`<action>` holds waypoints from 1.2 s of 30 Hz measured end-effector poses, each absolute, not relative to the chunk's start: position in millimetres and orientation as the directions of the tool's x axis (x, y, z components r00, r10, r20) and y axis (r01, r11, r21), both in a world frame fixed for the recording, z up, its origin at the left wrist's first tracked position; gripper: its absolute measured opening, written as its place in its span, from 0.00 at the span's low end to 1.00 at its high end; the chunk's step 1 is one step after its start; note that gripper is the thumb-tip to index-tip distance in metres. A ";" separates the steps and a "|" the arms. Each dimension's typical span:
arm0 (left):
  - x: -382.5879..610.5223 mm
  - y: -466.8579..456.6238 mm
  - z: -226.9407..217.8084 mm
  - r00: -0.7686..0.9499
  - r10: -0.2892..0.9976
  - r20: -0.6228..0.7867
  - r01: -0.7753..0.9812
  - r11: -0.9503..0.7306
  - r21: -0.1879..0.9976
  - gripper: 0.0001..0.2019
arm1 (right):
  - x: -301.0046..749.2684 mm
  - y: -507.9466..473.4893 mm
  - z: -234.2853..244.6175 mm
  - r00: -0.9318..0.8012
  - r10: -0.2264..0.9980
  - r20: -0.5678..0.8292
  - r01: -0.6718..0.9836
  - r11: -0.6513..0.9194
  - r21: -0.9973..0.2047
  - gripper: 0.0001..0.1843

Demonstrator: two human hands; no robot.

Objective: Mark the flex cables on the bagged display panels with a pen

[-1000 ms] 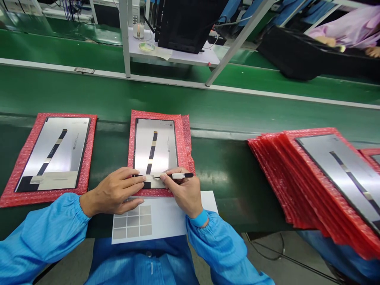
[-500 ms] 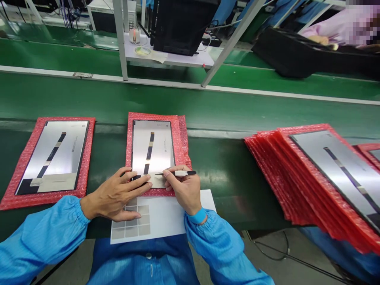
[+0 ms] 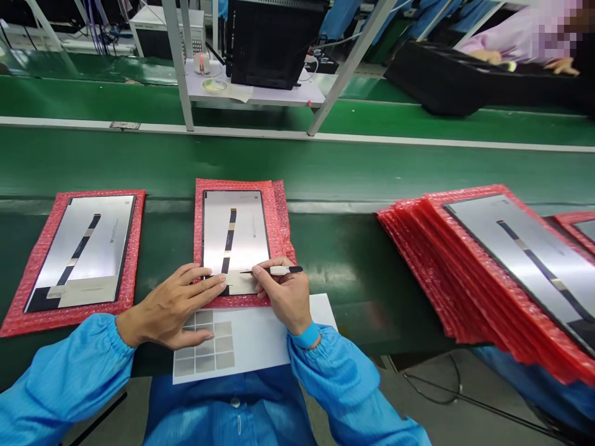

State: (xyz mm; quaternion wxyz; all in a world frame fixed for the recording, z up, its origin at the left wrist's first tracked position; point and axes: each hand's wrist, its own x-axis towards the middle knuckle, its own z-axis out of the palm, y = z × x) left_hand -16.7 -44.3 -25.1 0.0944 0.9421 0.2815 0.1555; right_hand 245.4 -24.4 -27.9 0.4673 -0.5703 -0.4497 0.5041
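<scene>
In the head view a display panel [image 3: 246, 232] lies on red bubble wrap [image 3: 277, 217], its silver back up and a dark flex strip [image 3: 229, 238] along it. My left hand [image 3: 174, 303] rests flat with spread fingers, fingertips on the panel's lower left corner. Between the fingers of my right hand [image 3: 286, 294] is a pair of slim tweezers [image 3: 281, 271], pale with a black end. Their thin tip points left over the pale strip [image 3: 239, 284] at the panel's lower edge. Beneath both hands lies a white sheet with grey square stickers [image 3: 260, 341].
Another display panel [image 3: 88, 241] on red bubble wrap lies at the left. On the right stands a leaning stack of red bubble-wrap sleeves [image 3: 427, 266] with a panel on top. A metal frame [image 3: 179, 68] and black monitor [image 3: 276, 43] stand behind; a person in pink sits far right.
The view has shifted slightly. My left hand has drawn back a little to the left, baring more of the panel's lower edge. The right hand keeps the tweezers at nearly the same spot.
</scene>
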 end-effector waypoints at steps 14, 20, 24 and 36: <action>-25.9 -38.0 -30.2 0.809 0.412 0.419 0.346 -0.911 0.226 0.33 | 245.8 -25.6 -26.8 0.065 0.987 -0.150 0.027 -0.152 -0.988 0.15; -20.2 -36.7 -26.4 0.822 0.473 0.317 0.392 -0.874 0.286 0.39 | 246.5 -26.0 -31.8 0.060 0.989 -0.137 0.028 -0.139 -0.990 0.15; -19.5 -37.3 -26.1 0.831 0.491 0.261 0.414 -0.859 0.300 0.41 | 246.0 -26.1 -32.4 0.047 0.988 -0.144 0.025 -0.145 -0.989 0.15; -13.8 -38.0 -18.7 0.860 0.504 0.075 0.471 -0.843 0.261 0.41 | 245.9 -26.2 -32.8 0.049 0.990 -0.131 0.048 -0.133 -0.990 0.15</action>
